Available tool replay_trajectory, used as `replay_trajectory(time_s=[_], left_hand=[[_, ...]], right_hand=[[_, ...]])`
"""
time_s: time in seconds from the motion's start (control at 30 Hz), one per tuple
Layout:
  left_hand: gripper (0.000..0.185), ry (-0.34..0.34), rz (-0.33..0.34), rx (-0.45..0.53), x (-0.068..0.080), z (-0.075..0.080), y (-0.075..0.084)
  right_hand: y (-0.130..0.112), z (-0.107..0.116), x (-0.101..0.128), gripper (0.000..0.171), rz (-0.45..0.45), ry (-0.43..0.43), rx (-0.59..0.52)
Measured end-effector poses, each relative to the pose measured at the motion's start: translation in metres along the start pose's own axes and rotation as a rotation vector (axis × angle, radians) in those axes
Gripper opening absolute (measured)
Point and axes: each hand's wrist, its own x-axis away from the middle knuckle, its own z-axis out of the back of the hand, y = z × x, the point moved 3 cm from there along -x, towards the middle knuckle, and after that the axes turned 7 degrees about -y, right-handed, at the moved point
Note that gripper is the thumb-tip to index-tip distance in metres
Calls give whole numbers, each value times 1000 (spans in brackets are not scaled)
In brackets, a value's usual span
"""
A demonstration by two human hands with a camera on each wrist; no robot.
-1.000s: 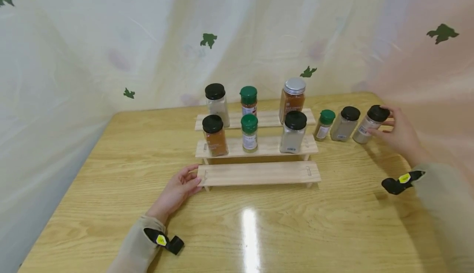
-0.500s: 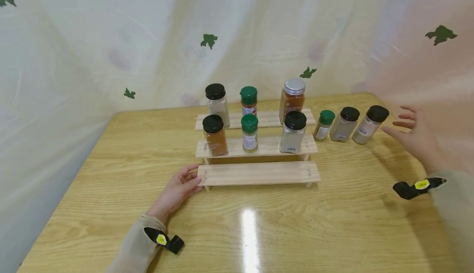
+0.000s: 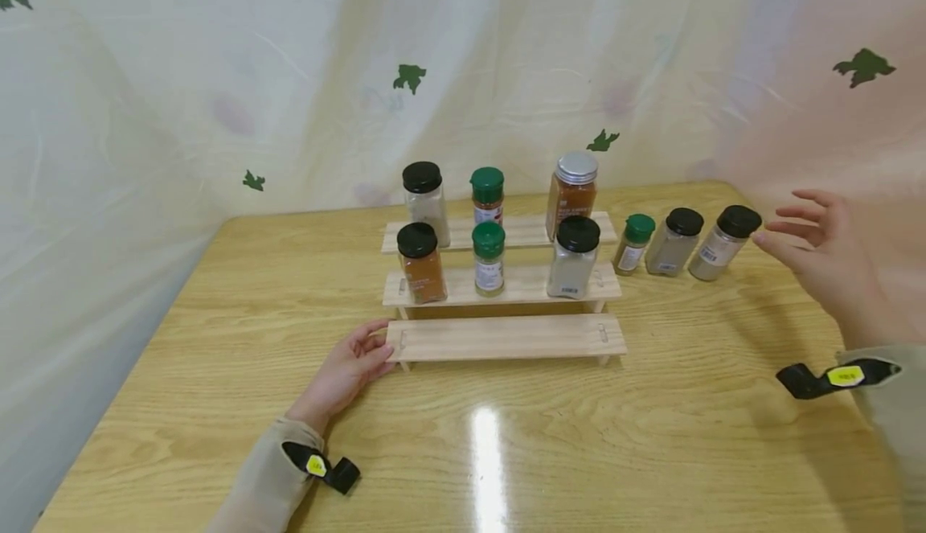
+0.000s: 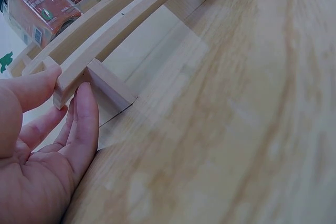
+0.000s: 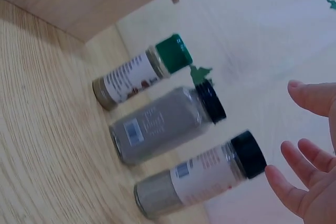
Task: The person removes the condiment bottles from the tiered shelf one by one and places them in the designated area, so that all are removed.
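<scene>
A three-tier wooden spice rack (image 3: 506,338) stands mid-table. My left hand (image 3: 343,376) pinches the left end of its lowest tier, and in the left wrist view the thumb lies above the board (image 4: 105,40) with fingers beneath. To the right of the rack, three spice jars stand in a row: a small green-capped jar (image 3: 633,245), a grey-filled black-capped jar (image 3: 673,245) and a labelled black-capped jar (image 3: 718,248). Just right of the labelled jar, my right hand (image 3: 832,268) hovers with fingers spread and holds nothing. In the right wrist view its fingers appear close to the black cap (image 5: 249,154).
The middle tier bears a pepper jar (image 3: 423,272), a green-capped jar (image 3: 489,268) and a black-capped jar (image 3: 574,264). On the top tier are a black-capped jar (image 3: 427,203), a green-capped jar (image 3: 488,195) and a silver-capped jar (image 3: 573,195). A leaf-print curtain (image 3: 325,99) hangs behind.
My right hand has let go of the labelled black-capped jar and drawn away to the right. That jar stays standing in the row. The left hand keeps its hold on the rack.
</scene>
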Motion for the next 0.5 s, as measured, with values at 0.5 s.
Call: replay_trajectory(time_s=[0.5], left_hand=[[54, 1, -9, 3, -2, 1, -2]], right_hand=[[-60, -49, 5, 71, 322, -121, -120]])
